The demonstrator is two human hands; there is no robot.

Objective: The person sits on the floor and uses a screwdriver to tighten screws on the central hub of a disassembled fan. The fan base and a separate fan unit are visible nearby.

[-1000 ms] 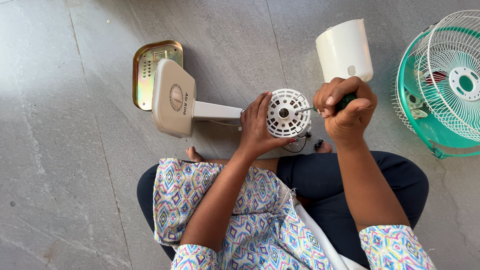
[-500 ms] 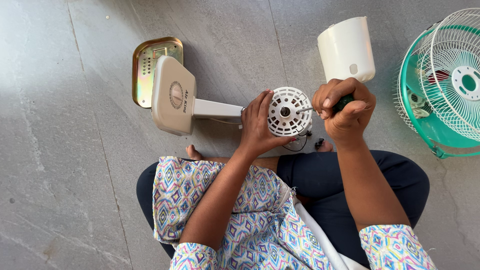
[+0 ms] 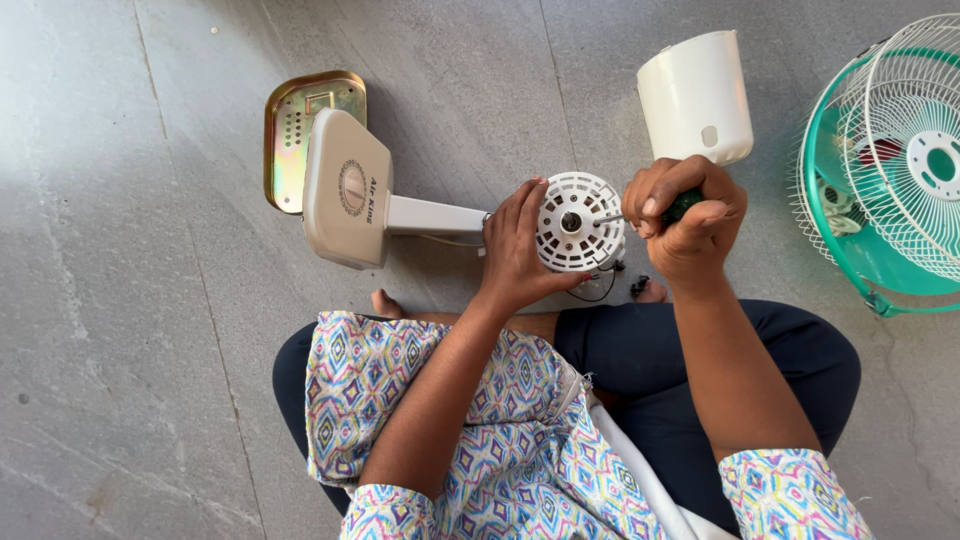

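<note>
Fingers point(image 3: 668, 196) of my right hand point(image 3: 685, 215) are clamped tight round a green-handled screwdriver point(image 3: 683, 205), its thin shaft running left w/ the tip on the face of the white vented motor housing point(image 3: 578, 222), near the hub. That housing sits on the floor just in front of my crossed legs, at the end of a beige stand arm point(image 3: 435, 215). Left hand point(image 3: 520, 250) fingers are spread and wrapped on the housing's left edge and underside, gripping it. To do this well, I judge: keep the shaft square to the screw, press in along its axis, and let the left hand brace the housing so it can't roll. Can't tell if the tip is seated in a slot; too small. Beyond: beige fan base point(image 3: 345, 190) w/ a dial, gold-toned metal plate point(image 3: 298, 130) just behind it, white cylindrical cover point(image 3: 697, 95) near my right hand, and a teal fan w/ white wire guard point(image 3: 895, 160) well apart at right.
</note>
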